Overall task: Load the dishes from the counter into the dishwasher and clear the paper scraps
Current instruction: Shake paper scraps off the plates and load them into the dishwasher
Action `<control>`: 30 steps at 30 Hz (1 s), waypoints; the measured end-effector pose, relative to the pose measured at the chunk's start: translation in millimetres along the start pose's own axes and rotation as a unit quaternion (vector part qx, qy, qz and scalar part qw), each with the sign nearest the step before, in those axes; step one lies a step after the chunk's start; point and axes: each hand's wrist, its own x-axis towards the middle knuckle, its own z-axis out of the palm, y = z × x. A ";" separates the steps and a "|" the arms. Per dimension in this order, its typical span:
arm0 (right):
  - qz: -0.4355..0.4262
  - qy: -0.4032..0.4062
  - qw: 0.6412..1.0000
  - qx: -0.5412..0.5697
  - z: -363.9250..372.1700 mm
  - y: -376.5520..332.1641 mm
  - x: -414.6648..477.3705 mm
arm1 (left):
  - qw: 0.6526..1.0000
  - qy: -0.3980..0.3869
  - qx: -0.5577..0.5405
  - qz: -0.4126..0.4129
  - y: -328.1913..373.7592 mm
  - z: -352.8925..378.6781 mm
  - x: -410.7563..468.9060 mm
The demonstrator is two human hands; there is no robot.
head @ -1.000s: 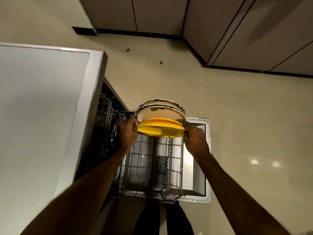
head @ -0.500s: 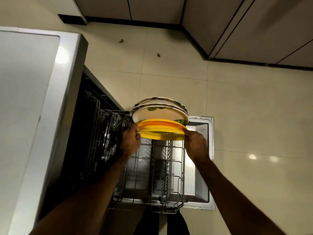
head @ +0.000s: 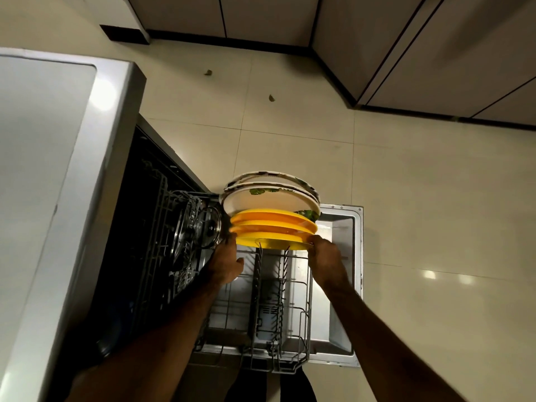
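Reaching over rack [head: 290, 346], gripped front yellow plate [head: 272, 242] by both rims: left hand [head: 229, 264] curled on left edge, right hand [head: 327, 261] pinching right edge, equally near. Stood on edge among tines, spanning left to right; 2 yellow plates [head: 272, 220] and 2 white plates [head: 266, 200] packed just behind.

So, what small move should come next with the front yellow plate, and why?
Probably ease the front yellow plate straight down between the tines of the lower rack, then let go. The left hand and right hand grip its two edges, its lower rim already reaches the tines, and more yellow plates and white patterned plates stand upright behind it.
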 end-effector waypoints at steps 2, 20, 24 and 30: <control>0.002 -0.011 1.000 0.019 -1.8 -3.4 -4.6 | 1.000 -0.006 0.000 -0.003 1.7 -2.2 -1.5; -0.217 0.014 0.975 -0.046 -150.9 -97.8 -112.1 | 0.968 0.152 0.140 0.144 121.0 -106.5 -152.1; -0.275 0.019 0.960 -0.052 -195.9 -127.0 -147.0 | 0.964 0.188 0.143 0.125 133.3 -136.7 -214.2; -0.336 -0.003 0.941 -0.040 -231.6 -173.3 -197.8 | 0.952 0.267 0.131 0.071 117.0 -171.9 -307.7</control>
